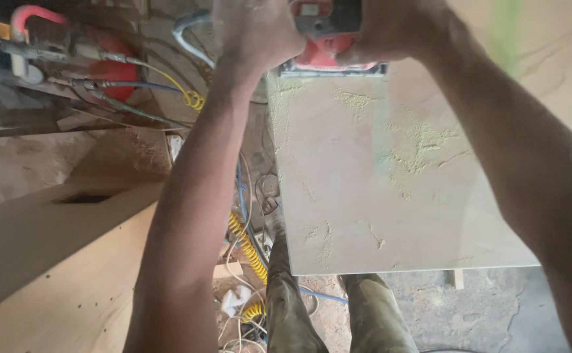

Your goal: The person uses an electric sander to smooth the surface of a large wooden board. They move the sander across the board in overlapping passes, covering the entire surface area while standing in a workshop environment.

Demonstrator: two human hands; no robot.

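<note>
A red power sander [325, 40] rests on the far edge of a pale board [377, 176] dusted with yellowish sawdust. My left hand [256, 29] grips the sander's left side and my right hand [390, 29] grips its right side. Both forearms reach away from me over the board. The sander's top is cut off by the frame's upper edge.
A yellow coiled hose [246, 245] and blue and white cables lie on the dusty floor beside my legs [292, 314]. Wooden panels [70, 261] lean at the left. A red machine with hoses [103, 49] stands at the upper left.
</note>
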